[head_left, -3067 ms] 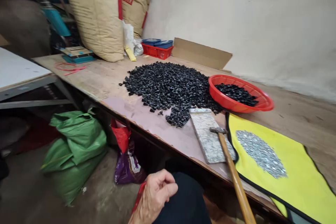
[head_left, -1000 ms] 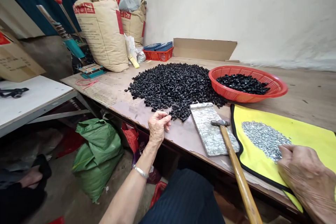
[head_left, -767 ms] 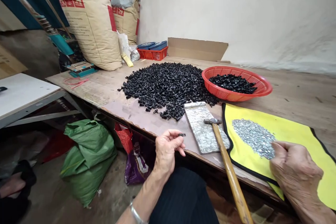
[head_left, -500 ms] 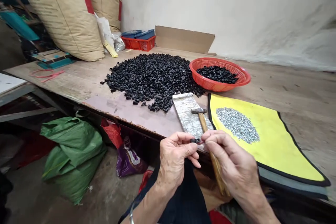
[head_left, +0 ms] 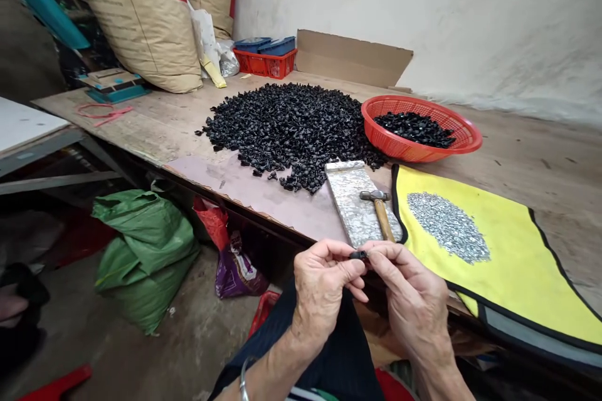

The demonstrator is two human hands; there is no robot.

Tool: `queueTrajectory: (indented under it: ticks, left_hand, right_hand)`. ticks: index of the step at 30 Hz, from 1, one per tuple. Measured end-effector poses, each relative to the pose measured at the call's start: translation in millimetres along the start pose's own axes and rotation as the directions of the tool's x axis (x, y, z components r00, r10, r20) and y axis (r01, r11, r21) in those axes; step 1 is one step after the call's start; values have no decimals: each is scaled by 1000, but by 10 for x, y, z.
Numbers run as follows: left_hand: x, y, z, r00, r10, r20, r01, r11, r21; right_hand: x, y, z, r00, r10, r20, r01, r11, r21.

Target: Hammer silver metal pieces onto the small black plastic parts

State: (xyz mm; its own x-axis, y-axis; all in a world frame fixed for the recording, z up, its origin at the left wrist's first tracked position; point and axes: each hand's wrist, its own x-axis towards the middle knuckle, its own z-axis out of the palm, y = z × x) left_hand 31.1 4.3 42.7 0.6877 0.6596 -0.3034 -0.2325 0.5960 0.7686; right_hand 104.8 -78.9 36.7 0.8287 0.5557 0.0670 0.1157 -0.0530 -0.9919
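Note:
My left hand (head_left: 324,288) and my right hand (head_left: 414,294) meet in front of the table edge. Both pinch a small black plastic piece (head_left: 358,255) between their fingertips. Anything else in the right fingertips is hidden. Beyond them lies a large heap of similar black pieces (head_left: 291,131). A steel-headed hammer (head_left: 375,196) rests on a speckled stone slab (head_left: 348,197) just past my hands. To the right, a pile of tiny silver metal bits (head_left: 446,227) sits on a yellow black-edged mat (head_left: 512,269). A red plastic basket (head_left: 451,125) holds more black pieces.
Tall paper sacks (head_left: 141,19) and a red crate (head_left: 264,64) with blue boxes stand at the table's back. A green sack (head_left: 148,257) and a purple bag (head_left: 235,276) sit below its front edge. Part of another person (head_left: 14,307) shows at the lower left.
My right hand has left the silver pile on the mat and joined my left hand. Both now grip the small black piece above the table edge. The view has swung slightly.

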Motion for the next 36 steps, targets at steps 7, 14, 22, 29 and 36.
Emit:
queueTrajectory:
  ticks: [7, 14, 22, 29, 36]
  left_hand:
    - [22, 3, -43, 1000, 12, -24, -11, 998, 54]
    - [6, -8, -33, 1000, -10, -3, 10, 995, 101]
    - [-32, -57, -86, 989, -49, 141, 44, 998, 38]
    - [-33, -155, -129, 986, -69, 149, 79, 995, -65]
    - [-40, -103, -138, 982, -81, 168, 94, 993, -70]
  right_hand:
    - [24, 90, 23, 958, -286, -10, 267, 909, -321]
    - [-5, 46, -4, 964, -267, -9, 254, 926, -279]
    - [-8, 14, -123, 942, 274, 195, -303, 943, 141]
    - [-88, -11, -37, 960, 276, 42, -278, 958, 74]
    - [-91, -42, 4, 935, 346, 76, -354, 896, 269]
